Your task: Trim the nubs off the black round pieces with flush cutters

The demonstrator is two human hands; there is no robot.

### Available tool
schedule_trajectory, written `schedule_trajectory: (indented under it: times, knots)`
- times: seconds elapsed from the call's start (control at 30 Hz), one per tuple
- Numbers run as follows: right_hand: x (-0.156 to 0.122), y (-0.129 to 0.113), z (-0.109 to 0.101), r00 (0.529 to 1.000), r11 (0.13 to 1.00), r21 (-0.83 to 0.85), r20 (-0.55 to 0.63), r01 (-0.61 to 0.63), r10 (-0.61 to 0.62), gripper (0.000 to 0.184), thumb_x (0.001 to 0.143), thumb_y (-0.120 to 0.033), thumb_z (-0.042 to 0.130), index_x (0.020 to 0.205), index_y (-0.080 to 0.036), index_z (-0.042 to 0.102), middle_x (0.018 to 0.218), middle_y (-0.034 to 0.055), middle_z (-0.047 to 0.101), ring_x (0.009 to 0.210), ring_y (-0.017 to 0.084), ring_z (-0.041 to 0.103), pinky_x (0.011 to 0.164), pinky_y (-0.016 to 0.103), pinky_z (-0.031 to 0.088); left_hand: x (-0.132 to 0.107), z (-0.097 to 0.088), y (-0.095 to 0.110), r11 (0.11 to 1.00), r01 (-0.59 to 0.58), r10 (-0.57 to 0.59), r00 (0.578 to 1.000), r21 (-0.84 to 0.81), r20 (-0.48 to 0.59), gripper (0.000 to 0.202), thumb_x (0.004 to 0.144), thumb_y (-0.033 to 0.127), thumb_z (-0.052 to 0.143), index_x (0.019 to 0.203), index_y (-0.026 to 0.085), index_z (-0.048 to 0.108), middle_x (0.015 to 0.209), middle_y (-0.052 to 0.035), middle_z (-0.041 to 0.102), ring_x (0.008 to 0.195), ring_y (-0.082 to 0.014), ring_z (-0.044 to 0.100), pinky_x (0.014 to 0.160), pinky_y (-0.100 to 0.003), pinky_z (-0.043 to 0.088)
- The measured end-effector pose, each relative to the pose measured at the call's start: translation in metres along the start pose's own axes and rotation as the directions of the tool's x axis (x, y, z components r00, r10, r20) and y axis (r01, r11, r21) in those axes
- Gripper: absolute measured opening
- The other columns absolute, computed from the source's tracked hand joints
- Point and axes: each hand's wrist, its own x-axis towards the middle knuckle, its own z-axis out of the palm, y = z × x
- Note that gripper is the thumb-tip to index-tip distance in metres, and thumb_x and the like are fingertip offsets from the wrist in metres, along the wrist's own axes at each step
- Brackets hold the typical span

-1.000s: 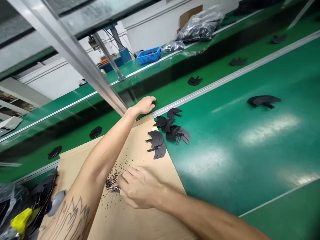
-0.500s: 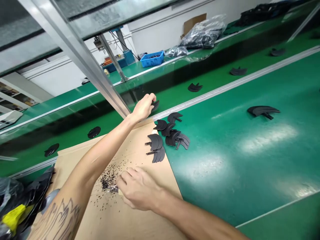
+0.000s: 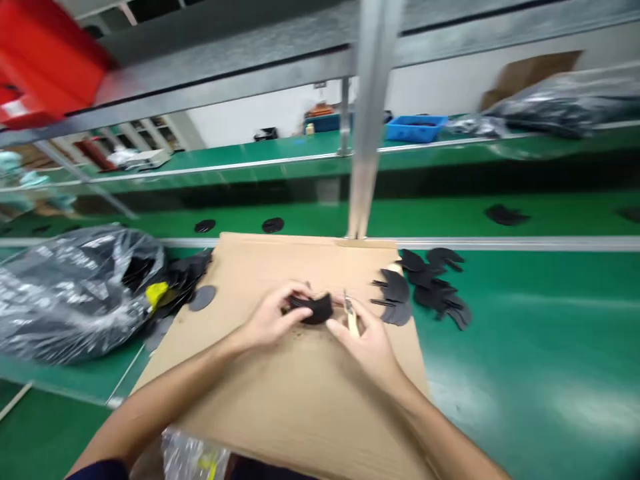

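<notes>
Over the cardboard sheet [image 3: 290, 407], my left hand [image 3: 276, 315] is closed on a black curved plastic part [image 3: 319, 309]. My right hand [image 3: 367, 337] grips small nippers [image 3: 353, 320] with a cream handle, close to the part's right end; its fingers may also touch the part. Motion blurs the tool's tip. Dark bits lie on the cardboard beneath the hands, partly hidden by them. Similar black fan-shaped parts [image 3: 397, 288] rest at the cardboard's right edge, and a heap of more [image 3: 434, 283] spreads onto the green table.
A metal post [image 3: 367, 133] rises behind the cardboard, and a green conveyor belt [image 3: 310, 219] runs across with black round pieces [image 3: 273, 225] on it. To the left lies a clear bag [image 3: 80, 287] of dark parts. A blue bin [image 3: 415, 129] stands on the far bench.
My left hand has come back from the belt with a black part and now holds it before me. My right hand has lifted the nippers to it. The view has swung left.
</notes>
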Motion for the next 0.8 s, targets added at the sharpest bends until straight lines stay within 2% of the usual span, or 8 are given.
schedule_trajectory:
  times: [0.13,0.23,0.3,0.37,0.47,0.6,0.7,0.8]
  knots:
    - [0.008,-0.007,0.004,0.982,0.992,-0.027,0.138,-0.126,0.128,0.029,0.081,-0.046,0.072,0.093,-0.019,0.071,0.089,0.0063,0.074,0.086,0.025,0.068,0.078,0.035,0.057,-0.019,-0.001,0.009,1.0,-0.013,0.017,0.986,-0.027,0.168,0.025,0.091,0.033,0.066,0.112,0.021,0.064,0.105,-0.0107,0.071,0.095,-0.0231,0.068,0.086,-0.036,0.057]
    - [0.014,-0.008,0.005,0.974,0.974,-0.102,0.083,-0.2,0.209,0.032,0.076,-0.05,0.076,0.076,-0.02,0.066,0.066,0.0013,0.064,0.063,0.02,0.059,0.06,0.03,0.05,-0.019,-0.047,0.004,0.97,-0.006,-0.069,0.951,0.241,0.301,0.032,0.094,0.035,0.062,0.121,0.018,0.061,0.117,-0.013,0.069,0.107,-0.0236,0.066,0.096,-0.037,0.053]
    - [0.016,-0.009,0.005,0.975,0.967,-0.132,0.023,-0.218,0.223,0.033,0.072,-0.05,0.078,0.07,-0.02,0.063,0.06,-0.0011,0.057,0.057,0.016,0.052,0.055,0.028,0.045,-0.023,-0.091,-0.005,0.783,0.044,-0.269,0.924,0.62,0.274,0.024,0.097,0.029,0.055,0.116,0.016,0.063,0.116,-0.014,0.068,0.11,-0.0256,0.063,0.1,-0.04,0.049]
    - [0.018,-0.011,0.005,0.975,0.966,-0.127,-0.029,-0.224,0.222,0.032,0.07,-0.048,0.079,0.071,-0.021,0.062,0.061,-0.0015,0.056,0.056,0.016,0.05,0.053,0.027,0.044,-0.03,-0.133,-0.019,0.404,0.169,-0.493,0.868,0.899,0.059,0.02,0.094,0.016,0.053,0.11,0.014,0.065,0.116,-0.0159,0.067,0.111,-0.028,0.059,0.096,-0.041,0.048]
    - [0.018,-0.014,0.006,0.972,0.969,-0.083,-0.064,-0.231,0.226,0.032,0.069,-0.047,0.08,0.073,-0.022,0.062,0.063,-0.0015,0.056,0.056,0.016,0.05,0.052,0.027,0.043,-0.04,-0.175,-0.035,0.271,0.236,-0.56,0.827,0.933,-0.047,0.029,0.081,0.005,0.063,0.109,0.01,0.065,0.11,-0.018,0.068,0.109,-0.0315,0.058,0.091,-0.042,0.047]
    - [0.015,-0.014,0.009,0.978,0.976,-0.07,-0.059,-0.204,0.2,0.034,0.071,-0.048,0.079,0.068,-0.022,0.058,0.058,-0.002,0.055,0.054,0.015,0.048,0.052,0.027,0.041,-0.038,-0.182,-0.034,0.366,0.228,-0.528,0.849,0.902,-0.001,0.017,0.084,0.009,0.062,0.099,0.014,0.066,0.103,-0.0121,0.069,0.102,-0.0268,0.061,0.09,-0.038,0.048]
    - [0.011,-0.01,0.009,0.985,0.983,-0.074,-0.045,-0.168,0.165,0.037,0.073,-0.051,0.078,0.067,-0.022,0.056,0.057,-0.0025,0.052,0.054,0.015,0.047,0.051,0.027,0.039,-0.024,-0.155,-0.02,0.713,0.217,-0.314,0.949,0.666,0.027,0.011,0.094,0.022,0.056,0.098,0.017,0.065,0.099,-0.0078,0.067,0.098,-0.0226,0.062,0.091,-0.037,0.05]
    - [0.007,-0.007,0.008,0.988,0.987,-0.066,-0.049,-0.148,0.145,0.037,0.075,-0.052,0.077,0.071,-0.021,0.056,0.059,-0.0033,0.05,0.054,0.014,0.044,0.051,0.026,0.038,-0.01,-0.104,-0.008,0.981,0.159,-0.161,0.987,0.108,0.017,0.019,0.098,0.035,0.054,0.1,0.017,0.06,0.094,-0.0051,0.065,0.087,-0.0167,0.063,0.079,-0.03,0.053]
